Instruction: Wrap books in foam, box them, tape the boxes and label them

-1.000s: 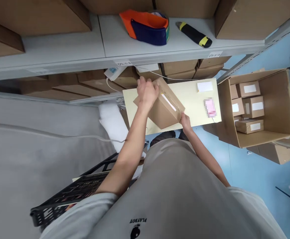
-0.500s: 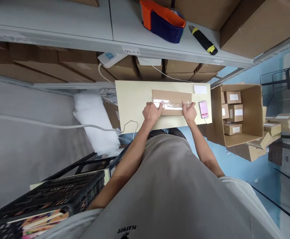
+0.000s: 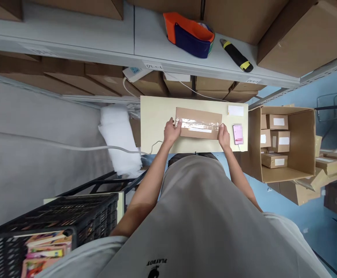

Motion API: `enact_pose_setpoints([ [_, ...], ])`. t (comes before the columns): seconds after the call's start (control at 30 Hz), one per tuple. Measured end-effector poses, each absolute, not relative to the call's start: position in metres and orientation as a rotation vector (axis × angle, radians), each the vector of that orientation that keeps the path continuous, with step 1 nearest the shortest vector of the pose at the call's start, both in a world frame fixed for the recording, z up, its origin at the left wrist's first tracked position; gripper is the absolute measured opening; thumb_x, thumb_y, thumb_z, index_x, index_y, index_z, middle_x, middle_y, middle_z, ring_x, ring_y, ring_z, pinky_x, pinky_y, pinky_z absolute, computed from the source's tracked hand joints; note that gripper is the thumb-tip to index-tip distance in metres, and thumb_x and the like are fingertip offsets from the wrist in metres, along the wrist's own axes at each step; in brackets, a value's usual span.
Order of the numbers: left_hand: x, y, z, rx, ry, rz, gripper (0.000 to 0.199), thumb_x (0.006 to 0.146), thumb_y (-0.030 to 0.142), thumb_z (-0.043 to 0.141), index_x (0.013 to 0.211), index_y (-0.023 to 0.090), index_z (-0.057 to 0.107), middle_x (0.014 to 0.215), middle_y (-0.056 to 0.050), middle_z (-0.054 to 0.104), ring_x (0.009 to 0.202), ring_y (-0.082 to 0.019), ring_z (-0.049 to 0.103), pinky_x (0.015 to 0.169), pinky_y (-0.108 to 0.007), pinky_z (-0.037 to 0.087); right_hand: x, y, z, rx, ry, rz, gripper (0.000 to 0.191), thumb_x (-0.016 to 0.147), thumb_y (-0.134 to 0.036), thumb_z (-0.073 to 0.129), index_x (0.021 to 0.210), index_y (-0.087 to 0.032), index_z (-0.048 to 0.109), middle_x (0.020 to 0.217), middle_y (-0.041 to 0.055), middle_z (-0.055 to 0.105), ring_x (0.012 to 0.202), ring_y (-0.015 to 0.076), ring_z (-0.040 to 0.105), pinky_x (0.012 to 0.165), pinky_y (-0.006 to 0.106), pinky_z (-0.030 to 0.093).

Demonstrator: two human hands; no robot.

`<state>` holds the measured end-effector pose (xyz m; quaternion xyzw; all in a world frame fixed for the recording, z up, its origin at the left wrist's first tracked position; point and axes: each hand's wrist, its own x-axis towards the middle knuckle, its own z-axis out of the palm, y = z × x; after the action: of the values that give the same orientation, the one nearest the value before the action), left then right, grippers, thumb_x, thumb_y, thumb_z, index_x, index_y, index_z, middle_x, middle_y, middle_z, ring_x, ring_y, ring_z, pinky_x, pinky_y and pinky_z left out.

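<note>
A flat brown cardboard box [image 3: 199,122] with shiny clear tape along its length lies between my hands above a pale yellow tabletop [image 3: 157,116]. My left hand [image 3: 172,130] grips its left end, the thumb on top near the tape. Its right end is held by my right hand [image 3: 223,136], thumb against the corner. Whether the box rests on the table or is slightly raised I cannot tell. Right of the box lie a phone with a pink screen [image 3: 238,134] and a white paper slip [image 3: 235,111].
A large open carton [image 3: 301,143] with several small labelled boxes stands to the right. On the grey shelf [image 3: 148,42] ahead are an orange-and-blue tape dispenser [image 3: 190,36] and a black-and-yellow cutter [image 3: 236,56]. White wrapping sheets [image 3: 119,139] and a black crate [image 3: 90,216] are at left.
My hands have shifted from pressing thumbs on the tape at the box's top to holding its two ends. The box sits slightly more tilted, and the view has moved a little.
</note>
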<state>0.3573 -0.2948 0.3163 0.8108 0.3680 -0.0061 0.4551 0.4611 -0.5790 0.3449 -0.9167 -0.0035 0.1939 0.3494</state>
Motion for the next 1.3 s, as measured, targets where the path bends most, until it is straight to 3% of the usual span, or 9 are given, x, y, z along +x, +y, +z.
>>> enact_pose_setpoints([
  [0.17, 0.358, -0.293, 0.315, 1.923, 0.843, 0.068, 0.049, 0.1, 0.055, 0.066, 0.125, 0.017, 0.081, 0.127, -0.015, 0.084, 0.116, -0.031, 0.078, 0.104, -0.039, 0.061, 0.473, -0.588, 0.352, -2.29, -0.215, 0.571, 0.093, 0.105, -0.092, 0.016, 0.122, -0.023, 0.076, 0.103, 0.0153, 0.084, 0.095, 0.0345, 0.075, 0.093, 0.048, 0.062],
  [0.27, 0.35, -0.288, 0.319, 1.858, 0.788, 0.125, 0.051, 0.094, 0.059, 0.072, 0.122, 0.017, 0.082, 0.117, -0.011, 0.086, 0.104, -0.027, 0.079, 0.091, -0.033, 0.064, 0.483, -0.597, 0.36, -2.149, -0.327, 0.518, 0.079, 0.11, -0.084, 0.031, 0.134, -0.024, 0.076, 0.127, 0.0164, 0.083, 0.114, 0.032, 0.075, 0.098, 0.045, 0.064],
  [0.37, 0.342, -0.289, 0.319, 1.796, 0.77, 0.211, 0.054, 0.086, 0.058, 0.082, 0.121, 0.017, 0.082, 0.114, -0.01, 0.085, 0.1, -0.024, 0.079, 0.092, -0.032, 0.066, 0.493, -0.611, 0.357, -2.044, -0.407, 0.424, 0.064, 0.11, -0.074, 0.048, 0.144, -0.026, 0.074, 0.157, 0.0166, 0.07, 0.142, 0.0306, 0.067, 0.109, 0.045, 0.064],
  [0.53, 0.342, -0.313, 0.301, 1.676, 0.892, 0.264, 0.045, 0.086, 0.046, 0.083, 0.12, 0.017, 0.082, 0.122, -0.009, 0.085, 0.109, -0.025, 0.08, 0.108, -0.039, 0.065, 0.497, -0.625, 0.32, -2.057, -0.333, 0.445, 0.048, 0.106, -0.057, 0.06, 0.13, -0.02, 0.08, 0.139, 0.0169, 0.08, 0.12, 0.0285, 0.077, 0.104, 0.046, 0.069],
  [0.73, 0.333, -0.336, 0.271, 1.721, 1.079, 0.096, 0.03, 0.088, 0.032, 0.073, 0.111, 0.015, 0.085, 0.094, -0.005, 0.087, 0.105, -0.031, 0.082, 0.108, -0.046, 0.064, 0.478, -0.621, 0.278, -2.087, -0.157, 0.503, 0.048, 0.1, -0.03, 0.057, 0.141, -0.018, 0.078, 0.146, 0.0126, 0.08, 0.136, 0.0278, 0.075, 0.118, 0.046, 0.064],
  [0.93, 0.334, -0.338, 0.289, 1.83, 1.157, 0.455, 0.043, 0.097, 0.019, 0.059, 0.136, 0.018, 0.077, 0.139, -0.016, 0.081, 0.135, -0.028, 0.076, 0.111, -0.041, 0.063, 0.484, -0.635, 0.268, -2.071, -0.134, 0.604, 0.054, 0.104, -0.034, 0.055, 0.153, -0.017, 0.071, 0.152, 0.0182, 0.076, 0.127, 0.0288, 0.08, 0.106, 0.047, 0.069],
  [1.13, 0.414, -0.388, 0.341, 2.069, 0.761, 0.651, 0.019, 0.107, 0.032, 0.065, 0.109, 0.024, 0.082, 0.12, -0.01, 0.083, 0.125, -0.026, 0.076, 0.119, -0.045, 0.059, 0.55, -0.689, 0.265, -2.178, 0.02, 0.321, 0.045, 0.107, -0.04, 0.056, 0.136, -0.014, 0.078, 0.135, 0.022, 0.082, 0.116, 0.0295, 0.08, 0.108, 0.05, 0.068],
  [1.23, 0.463, -0.432, 0.346, 2.101, 0.502, 0.464, 0.015, 0.106, 0.033, 0.069, 0.106, 0.025, 0.082, 0.118, -0.008, 0.083, 0.122, -0.026, 0.077, 0.117, -0.045, 0.06, 0.593, -0.715, 0.254, -2.234, 0.134, 0.215, 0.042, 0.106, -0.037, 0.058, 0.133, -0.012, 0.078, 0.135, 0.0236, 0.08, 0.115, 0.03, 0.08, 0.109, 0.05, 0.067],
  [1.3, 0.49, -0.455, 0.336, 2.208, 0.364, 0.242, 0.016, 0.106, 0.031, 0.068, 0.113, 0.025, 0.082, 0.129, -0.01, 0.082, 0.135, -0.029, 0.073, 0.125, -0.051, 0.055, 0.616, -0.727, 0.242, -2.251, 0.2, 0.189, 0.04, 0.106, -0.035, 0.06, 0.132, -0.011, 0.078, 0.136, 0.0238, 0.079, 0.115, 0.0304, 0.08, 0.11, 0.051, 0.066],
])
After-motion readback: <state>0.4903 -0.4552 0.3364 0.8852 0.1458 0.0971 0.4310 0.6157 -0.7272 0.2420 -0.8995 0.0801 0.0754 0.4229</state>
